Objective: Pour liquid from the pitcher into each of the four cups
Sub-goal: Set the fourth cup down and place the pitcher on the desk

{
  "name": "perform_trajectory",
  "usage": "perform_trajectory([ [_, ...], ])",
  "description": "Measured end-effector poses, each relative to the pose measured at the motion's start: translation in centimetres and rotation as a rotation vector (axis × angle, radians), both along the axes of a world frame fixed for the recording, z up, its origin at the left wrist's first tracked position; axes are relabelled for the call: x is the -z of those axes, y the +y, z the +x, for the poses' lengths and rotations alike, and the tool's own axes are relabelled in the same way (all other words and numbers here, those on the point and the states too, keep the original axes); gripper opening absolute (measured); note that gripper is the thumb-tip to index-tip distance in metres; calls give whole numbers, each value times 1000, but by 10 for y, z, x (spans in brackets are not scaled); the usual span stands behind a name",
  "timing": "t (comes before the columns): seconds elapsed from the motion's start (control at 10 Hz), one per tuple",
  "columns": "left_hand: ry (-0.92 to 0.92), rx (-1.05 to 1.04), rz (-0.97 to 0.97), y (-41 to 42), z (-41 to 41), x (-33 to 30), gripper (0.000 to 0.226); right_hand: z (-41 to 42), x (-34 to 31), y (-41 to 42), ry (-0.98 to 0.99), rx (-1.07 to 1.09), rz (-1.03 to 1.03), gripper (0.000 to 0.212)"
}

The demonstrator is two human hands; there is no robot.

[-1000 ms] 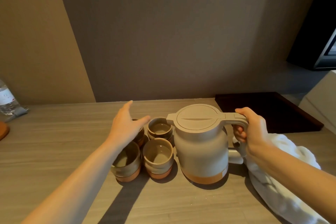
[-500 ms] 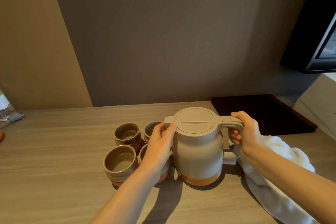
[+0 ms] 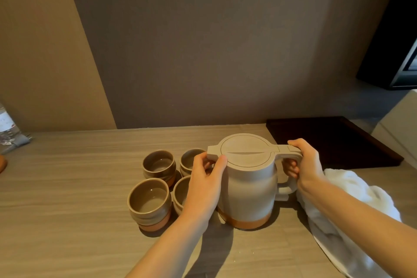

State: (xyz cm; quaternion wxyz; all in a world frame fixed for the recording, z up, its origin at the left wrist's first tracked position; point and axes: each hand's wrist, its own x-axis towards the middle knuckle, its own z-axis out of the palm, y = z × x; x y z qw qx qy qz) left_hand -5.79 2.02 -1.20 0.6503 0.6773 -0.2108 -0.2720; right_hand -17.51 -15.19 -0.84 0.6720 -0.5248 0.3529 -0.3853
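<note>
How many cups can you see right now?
4, in a square left of the pitcher: back-left cup, back-right cup, front-left cup, front-right cup partly hidden behind the left hand.

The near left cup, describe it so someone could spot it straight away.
Start at the pitcher on the wooden counter; four cups sit in a square to its left. The near left cup is at the corner closest to the camera and farthest from the pitcher, fully in view, with nothing covering it.

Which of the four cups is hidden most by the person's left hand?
The near cup next to the pitcher. The left hand covers most of it, so only its left rim shows. The far cup behind it is partly covered; the two left ones are in full view.
</note>
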Motion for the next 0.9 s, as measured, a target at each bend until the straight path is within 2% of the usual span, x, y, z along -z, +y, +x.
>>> perform_trajectory([
  [0.3,-36,-5,-19,-5,-9,4,46,0,14,-16,46,19,-37,45],
  [0.4,-35,-24,-30,-5,-11,4,46,2,12,-14,79,40,-105,50],
  [0.5,-36,-30,-24,-5,-12,2,44,2,11,-13,161,121,-199,47],
  [0.6,-32,-36,-9,-6,-11,2,39,-1,8,-11,327,206,-292,49],
  [0.7,-21,-38,11,-6,-11,-1,36,-10,-1,-3,492,214,-412,46],
  [0.9,-39,-22,94,-1,-10,-8,48,-36,-4,21,630,149,-551,49],
])
